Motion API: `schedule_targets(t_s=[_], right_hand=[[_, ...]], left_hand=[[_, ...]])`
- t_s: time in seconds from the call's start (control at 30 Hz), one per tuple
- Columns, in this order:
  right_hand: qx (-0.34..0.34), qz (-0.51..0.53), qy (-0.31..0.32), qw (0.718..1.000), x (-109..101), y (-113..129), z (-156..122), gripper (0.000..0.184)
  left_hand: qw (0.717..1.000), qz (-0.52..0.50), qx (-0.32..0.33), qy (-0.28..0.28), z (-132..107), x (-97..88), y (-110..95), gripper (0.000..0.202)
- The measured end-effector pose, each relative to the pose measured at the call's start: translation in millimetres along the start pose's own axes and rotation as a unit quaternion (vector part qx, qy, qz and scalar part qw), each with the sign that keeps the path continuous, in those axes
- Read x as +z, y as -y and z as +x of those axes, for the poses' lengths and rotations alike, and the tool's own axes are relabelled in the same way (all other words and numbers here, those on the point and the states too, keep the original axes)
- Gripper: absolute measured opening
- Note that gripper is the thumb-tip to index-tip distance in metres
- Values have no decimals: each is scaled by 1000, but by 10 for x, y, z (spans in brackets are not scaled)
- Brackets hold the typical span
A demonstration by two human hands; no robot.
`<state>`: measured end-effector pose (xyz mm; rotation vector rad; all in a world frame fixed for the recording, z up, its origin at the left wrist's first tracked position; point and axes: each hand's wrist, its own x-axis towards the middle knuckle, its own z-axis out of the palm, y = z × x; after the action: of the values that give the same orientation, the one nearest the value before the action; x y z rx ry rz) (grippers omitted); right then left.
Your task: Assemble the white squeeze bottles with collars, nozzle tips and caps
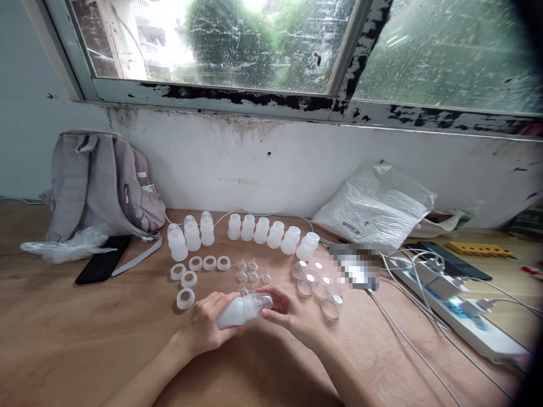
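Observation:
My left hand (205,323) is wrapped round the frosted white body of a baby bottle (231,316), tilted with its top to the right. The fingers of my right hand (287,312) close on the clear cap (264,302) at the bottle's top. Just beyond lie several small clear nipples (253,277). Translucent collar rings (185,298) are laid out to the left, and clear domed caps (330,308) to the right. Farther back stand several open bottles (260,231) in a curved row. Three capped bottles (192,234) stand left of them.
A grey backpack (102,181) leans at the wall, with a plastic bag (72,244) and black phone (103,261) before it. On the right are a silvery plastic parcel (377,203), a blurred-out device (355,267) and a power strip (500,339) with trailing cables.

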<state>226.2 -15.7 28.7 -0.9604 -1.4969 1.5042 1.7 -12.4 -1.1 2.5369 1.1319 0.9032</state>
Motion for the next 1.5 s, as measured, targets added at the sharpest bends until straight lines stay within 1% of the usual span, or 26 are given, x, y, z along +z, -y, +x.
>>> schedule_targets(t_s=[0.1,0.2,0.3,0.5,0.6,0.73,0.83,1.0,1.07,1.2,1.3,1.4,1.5], right_hand=[[11,13,3,1000,0,-27,0,34],[22,19,-17,999,15,-62,1,36],[28,32,-24,999,30,-89,-1,36],[52,67,-4,996,32,-110,-9,36],[67,72,-4,995,35,-137,-1,39],[59,65,-8,996,55,-188,18,40],[41,75,-10,996,96,-215,23,40],[0,58,-31,998,172,-190,13,37],[9,45,-46,998,186,-166,17,34],[39,31,-109,993,195,-147,47,35],[47,25,-104,993,183,-147,60,31],[12,3,-118,993,125,-103,60,30],[-66,-46,-168,983,10,11,94,31]], left_hand=[[1000,5,12,-4,-15,-4,1,54],[999,25,24,-6,-30,-19,-1,54],[998,53,33,-5,-37,-38,-14,52],[993,94,70,-15,-41,-42,-68,50],[992,106,73,-12,-41,-36,-85,49],[991,114,73,-12,-32,-36,-71,48],[990,112,73,-31,-25,-25,-50,48],[990,110,54,-75,-13,10,-40,46],[988,116,54,-83,-5,14,-41,44],[985,131,62,-99,2,26,-18,41],[984,126,73,-107,-1,29,8,42],[985,95,79,-118,3,-25,21,38],[983,81,53,-156,15,-130,50,35]])
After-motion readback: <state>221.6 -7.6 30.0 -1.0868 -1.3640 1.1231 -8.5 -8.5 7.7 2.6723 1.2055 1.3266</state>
